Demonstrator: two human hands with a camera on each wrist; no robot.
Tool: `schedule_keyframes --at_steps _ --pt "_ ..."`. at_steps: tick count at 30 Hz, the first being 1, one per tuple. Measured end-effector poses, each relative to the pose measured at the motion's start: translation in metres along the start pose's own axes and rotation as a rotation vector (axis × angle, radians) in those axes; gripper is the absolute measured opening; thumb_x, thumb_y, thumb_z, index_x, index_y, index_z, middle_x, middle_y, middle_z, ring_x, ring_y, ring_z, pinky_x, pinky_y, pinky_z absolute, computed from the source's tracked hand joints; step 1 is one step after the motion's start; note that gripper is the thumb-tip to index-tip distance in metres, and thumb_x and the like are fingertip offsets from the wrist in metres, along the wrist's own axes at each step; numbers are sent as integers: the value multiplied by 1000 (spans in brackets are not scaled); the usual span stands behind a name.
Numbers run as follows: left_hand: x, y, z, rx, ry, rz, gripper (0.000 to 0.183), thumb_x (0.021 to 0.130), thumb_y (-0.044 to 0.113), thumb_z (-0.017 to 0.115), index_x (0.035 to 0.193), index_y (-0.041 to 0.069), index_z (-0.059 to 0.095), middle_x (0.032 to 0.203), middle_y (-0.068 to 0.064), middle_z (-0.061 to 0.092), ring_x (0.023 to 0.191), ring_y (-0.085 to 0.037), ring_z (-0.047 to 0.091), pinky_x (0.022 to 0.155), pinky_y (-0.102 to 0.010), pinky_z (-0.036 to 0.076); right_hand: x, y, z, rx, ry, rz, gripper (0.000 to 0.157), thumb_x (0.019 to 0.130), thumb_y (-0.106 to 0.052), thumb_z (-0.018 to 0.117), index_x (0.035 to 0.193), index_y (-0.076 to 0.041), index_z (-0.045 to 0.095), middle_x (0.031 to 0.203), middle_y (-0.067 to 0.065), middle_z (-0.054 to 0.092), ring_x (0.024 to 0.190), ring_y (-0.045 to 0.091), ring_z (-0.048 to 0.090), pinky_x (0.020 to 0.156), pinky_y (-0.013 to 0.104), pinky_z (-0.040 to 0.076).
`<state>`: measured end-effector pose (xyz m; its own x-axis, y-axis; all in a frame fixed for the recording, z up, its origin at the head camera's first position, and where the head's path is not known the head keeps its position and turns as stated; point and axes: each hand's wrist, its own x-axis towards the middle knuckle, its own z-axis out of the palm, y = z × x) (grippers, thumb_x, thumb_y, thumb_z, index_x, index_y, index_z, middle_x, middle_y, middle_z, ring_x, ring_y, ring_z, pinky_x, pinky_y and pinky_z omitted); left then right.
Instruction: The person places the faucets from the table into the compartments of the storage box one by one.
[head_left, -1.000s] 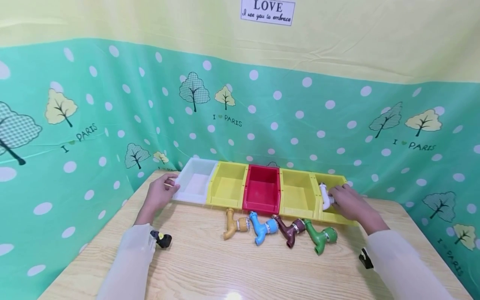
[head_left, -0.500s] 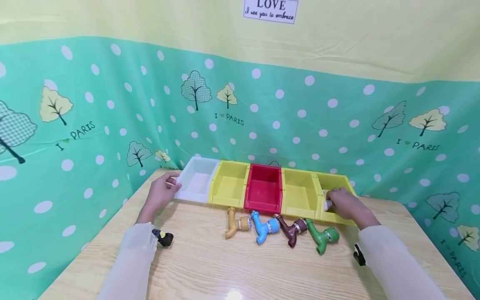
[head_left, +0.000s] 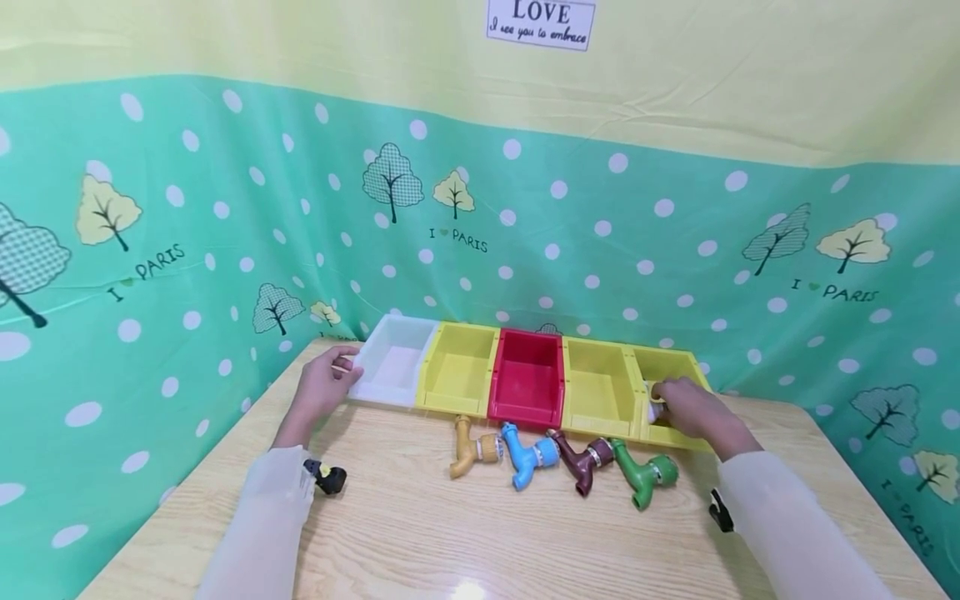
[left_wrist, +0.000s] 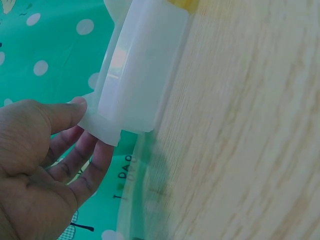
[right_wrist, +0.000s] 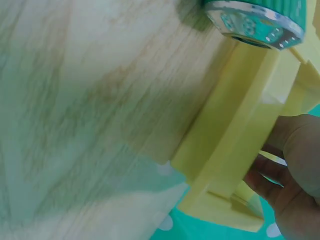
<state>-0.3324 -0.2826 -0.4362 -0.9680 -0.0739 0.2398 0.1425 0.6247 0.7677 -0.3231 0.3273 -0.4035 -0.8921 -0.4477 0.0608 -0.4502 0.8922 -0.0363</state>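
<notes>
My left hand [head_left: 324, 385] pinches the outer side rim of the translucent white bin [left_wrist: 142, 65], thumb on top and fingers beneath. At the other end of the row, my right hand [head_left: 692, 408] reaches down inside the rightmost yellow bin [right_wrist: 240, 135]. Its fingers are curled at a white faucet [head_left: 657, 410], of which only a small part shows beside them; the rest is hidden by the hand and the bin. In front of the bins lie a tan faucet [head_left: 467, 448], a blue faucet [head_left: 529, 456], a maroon faucet [head_left: 583, 461] and a green faucet [head_left: 643, 472].
Between the end bins stand a yellow bin [head_left: 456, 371], a red bin [head_left: 527, 379] and another yellow bin [head_left: 597, 383], joined in one row. A patterned green and yellow curtain [head_left: 337, 192] hangs behind the wooden table [head_left: 420, 533].
My right hand has lowered the white faucet into the rightmost yellow bin, so less of it shows now. The left hand keeps its hold on the white bin.
</notes>
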Motion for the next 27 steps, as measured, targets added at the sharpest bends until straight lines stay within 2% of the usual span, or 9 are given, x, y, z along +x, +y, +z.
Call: schedule_keyframes --at_steps 3,8,18,27 --pt "1 0 0 -2 0 -3 40 103 15 64 140 3 56 115 -19 62 101 -33 63 78 -38 57 -6 -5 -6 -14 28 -18 16 89 -2 75 104 5 72 94 16 71 85 34 67 78 50 58" --pt "2 -1 0 -2 4 3 40 103 14 64 141 3 56 115 -19 62 102 -33 64 78 -38 57 -18 -12 -16 -41 80 -65 20 87 1 76 106 5 72 99 18 71 90 37 66 80 52 57" --pt "1 -2 1 -8 -1 0 40 103 14 64 140 4 56 114 -18 62 102 -33 64 79 -38 57 -46 -28 -24 -67 164 -129 22 86 2 78 107 0 74 99 12 71 90 32 65 77 47 58" --pt "1 -2 1 -12 1 -8 40 103 15 64 141 4 56 115 -18 62 103 -33 64 78 -37 57 -62 -48 -15 -130 205 -231 22 82 -1 82 101 -6 74 97 5 71 87 24 63 75 41 56"
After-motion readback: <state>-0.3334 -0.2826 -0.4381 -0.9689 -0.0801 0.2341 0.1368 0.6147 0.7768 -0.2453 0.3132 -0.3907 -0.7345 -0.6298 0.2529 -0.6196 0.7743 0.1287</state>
